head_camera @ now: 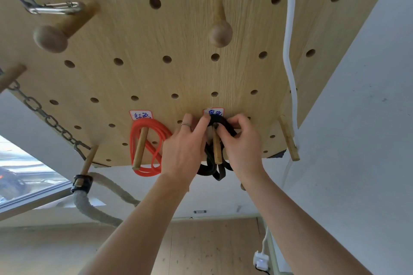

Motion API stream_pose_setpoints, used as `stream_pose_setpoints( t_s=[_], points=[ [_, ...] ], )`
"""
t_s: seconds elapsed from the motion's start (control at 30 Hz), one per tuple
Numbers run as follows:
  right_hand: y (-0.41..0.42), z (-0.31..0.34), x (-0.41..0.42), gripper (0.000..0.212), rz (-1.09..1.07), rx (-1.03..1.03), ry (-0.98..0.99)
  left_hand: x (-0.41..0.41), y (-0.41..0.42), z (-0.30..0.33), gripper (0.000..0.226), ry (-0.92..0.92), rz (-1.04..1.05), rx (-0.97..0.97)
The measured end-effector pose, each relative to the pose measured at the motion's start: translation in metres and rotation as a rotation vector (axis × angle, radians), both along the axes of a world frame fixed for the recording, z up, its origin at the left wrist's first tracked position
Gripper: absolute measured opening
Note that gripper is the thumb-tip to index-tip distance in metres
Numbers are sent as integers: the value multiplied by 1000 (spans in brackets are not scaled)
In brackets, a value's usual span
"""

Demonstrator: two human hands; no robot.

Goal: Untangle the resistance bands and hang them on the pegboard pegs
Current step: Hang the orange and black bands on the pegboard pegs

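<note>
Two bare forearms reach up toward a wooden pegboard (183, 35). The left hand (185, 147), a ring on one finger, pinches the top of the black band (223, 126) with thumb and fingertips; the right hand (242, 140) curls its fingers round the same band from the other side. The black band loops over a plain wooden peg (217, 148) under a handwritten label (213, 112), its lower loops hanging below the board's edge. Just to the left, a red band (154, 140) hangs on its own peg (139, 148) beneath a second label (141, 115). Farther up, two knobbed pegs (219, 22) project; a carabiner (55, 8) with chain hangs on the left one. A white cord (290, 51) runs down the right side.
</note>
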State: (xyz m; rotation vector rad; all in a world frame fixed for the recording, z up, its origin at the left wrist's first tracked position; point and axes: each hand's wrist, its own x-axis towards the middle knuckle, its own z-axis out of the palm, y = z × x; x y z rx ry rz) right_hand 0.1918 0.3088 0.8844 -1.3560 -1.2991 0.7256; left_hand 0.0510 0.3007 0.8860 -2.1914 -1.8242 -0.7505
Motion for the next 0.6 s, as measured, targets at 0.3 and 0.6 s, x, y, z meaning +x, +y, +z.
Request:
stream_pose_setpoints(
  t_s=[0.3,0.6],
  points=[
    [0,-7,-2,15,-22,-92,146,4,-4,7,52,12,-65,-10],
    [-28,-34,13,35,-160,-85,-298,7,2,8,65,178,-96,74]
  ],
)
